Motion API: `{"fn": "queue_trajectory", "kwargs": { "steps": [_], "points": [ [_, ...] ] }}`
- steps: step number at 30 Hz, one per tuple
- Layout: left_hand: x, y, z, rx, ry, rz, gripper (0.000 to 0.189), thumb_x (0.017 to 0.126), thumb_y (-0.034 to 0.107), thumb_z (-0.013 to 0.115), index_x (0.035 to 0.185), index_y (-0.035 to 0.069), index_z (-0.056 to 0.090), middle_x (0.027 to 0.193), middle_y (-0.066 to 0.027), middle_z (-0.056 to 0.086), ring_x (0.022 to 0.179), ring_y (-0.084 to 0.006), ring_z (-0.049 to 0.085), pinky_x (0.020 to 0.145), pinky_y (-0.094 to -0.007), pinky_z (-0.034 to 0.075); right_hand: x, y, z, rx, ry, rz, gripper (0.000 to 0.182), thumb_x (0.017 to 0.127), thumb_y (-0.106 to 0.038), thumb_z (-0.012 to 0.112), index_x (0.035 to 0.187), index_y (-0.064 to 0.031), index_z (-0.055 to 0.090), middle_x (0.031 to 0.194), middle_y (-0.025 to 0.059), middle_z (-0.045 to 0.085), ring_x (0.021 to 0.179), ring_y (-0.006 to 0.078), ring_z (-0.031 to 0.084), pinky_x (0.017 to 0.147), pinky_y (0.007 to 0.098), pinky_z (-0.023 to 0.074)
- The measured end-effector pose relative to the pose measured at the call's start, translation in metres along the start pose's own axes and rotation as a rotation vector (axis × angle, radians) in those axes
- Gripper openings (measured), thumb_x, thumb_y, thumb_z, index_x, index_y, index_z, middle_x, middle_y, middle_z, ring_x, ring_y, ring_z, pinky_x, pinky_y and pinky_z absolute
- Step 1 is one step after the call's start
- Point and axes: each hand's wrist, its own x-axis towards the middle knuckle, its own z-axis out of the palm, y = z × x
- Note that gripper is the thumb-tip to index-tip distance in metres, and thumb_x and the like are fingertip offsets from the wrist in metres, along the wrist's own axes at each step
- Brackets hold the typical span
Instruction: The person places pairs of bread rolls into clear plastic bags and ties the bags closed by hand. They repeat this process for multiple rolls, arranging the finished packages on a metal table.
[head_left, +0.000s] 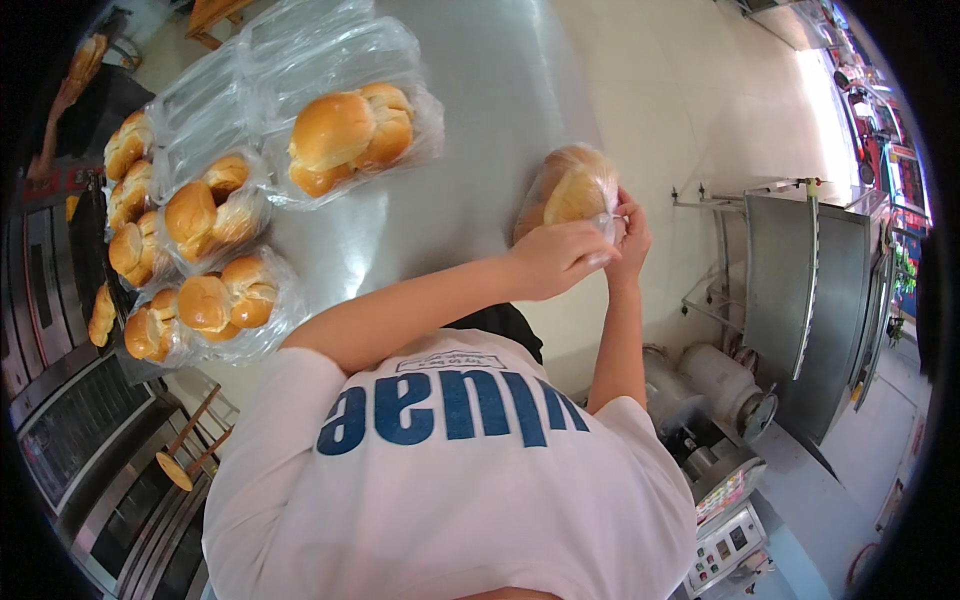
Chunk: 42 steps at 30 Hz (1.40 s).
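A clear plastic bag of bread buns (574, 187) rests at the right edge of the metal table (480, 187). My right hand (634, 236) pinches the bag's gathered neck. Across the near side of the bag reaches my left hand (562, 255), its fingers curled close to that neck; whether they grip the plastic cannot be told. Farther left lies a bag with glossy golden buns (334, 131), its plastic spread around them. More bagged buns (206, 214) sit in groups at the table's left side, others (225, 296) nearer my left elbow.
Flat, clear plastic bags (202, 101) lie at the back left. Beyond the left edge stand oven-like metal units (82, 427) and a wooden stool (174, 471); a person's arm (71, 82) shows there. On the right are a metal rack (780, 262) and a control panel (727, 544).
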Motion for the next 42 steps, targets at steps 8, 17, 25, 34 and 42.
{"fn": "queue_trajectory", "kwargs": {
  "steps": [8,17,25,34,42],
  "points": [
    [-0.131,-0.029,-0.039,0.006,0.282,-0.645,0.041,0.096,0.011,0.065,0.136,0.007,0.060,0.123,-0.0078,0.068,0.100,-0.0166,0.065,0.090,-0.0307,0.053,0.043,-0.093,-0.003,-0.376,0.019,-0.703,0.012,0.085,-0.004,0.059,0.094,-0.0109,0.059,0.140,0.0162,0.063,0.131,0.0320,0.058,0.109,0.0465,0.0422],
    [-0.259,-0.043,-0.067,-0.154,0.625,-0.705,0.035,0.099,0.011,0.064,0.133,0.005,0.063,0.119,-0.0050,0.069,0.099,-0.0108,0.063,0.089,-0.0263,0.051,0.046,-0.192,0.060,-0.315,-0.052,-0.921,0.013,0.081,-0.004,0.064,0.087,-0.0130,0.057,0.132,0.0090,0.067,0.126,0.0274,0.060,0.104,0.0431,0.0447],
    [-0.323,-0.089,-0.139,-0.455,1.138,-0.690,0.041,0.101,0.025,0.062,0.137,0.006,0.060,0.122,-0.0051,0.066,0.103,-0.0137,0.062,0.089,-0.0291,0.050,0.049,-0.192,0.172,0.038,-0.276,-0.083,0.024,0.090,-0.015,0.070,0.109,-0.0030,0.061,0.080,0.0087,0.069,0.077,0.0297,0.068,0.077,0.0416,0.0533],
    [-0.282,-0.198,-0.275,-0.074,1.434,-0.926,0.045,0.098,0.038,0.065,0.124,0.001,0.064,0.118,-0.0076,0.066,0.106,-0.0154,0.059,0.093,-0.0312,0.047,0.087,-0.092,0.330,-0.333,-0.374,0.025,0.041,0.091,-0.038,0.068,0.116,-0.0052,0.070,0.098,0.0216,0.071,0.094,0.0383,0.070,0.084,0.0463,0.0525],
    [-0.207,-0.112,-0.293,-0.088,1.347,-0.331,0.028,0.106,0.026,0.057,0.109,0.002,0.071,0.109,-0.0047,0.073,0.105,-0.0113,0.062,0.098,-0.0272,0.045,0.085,-0.229,0.325,0.218,-0.346,-0.056,0.026,0.097,-0.024,0.060,0.106,-0.0035,0.073,0.089,0.0181,0.072,0.081,0.0341,0.068,0.076,0.0407,0.0528]
  ]
}}
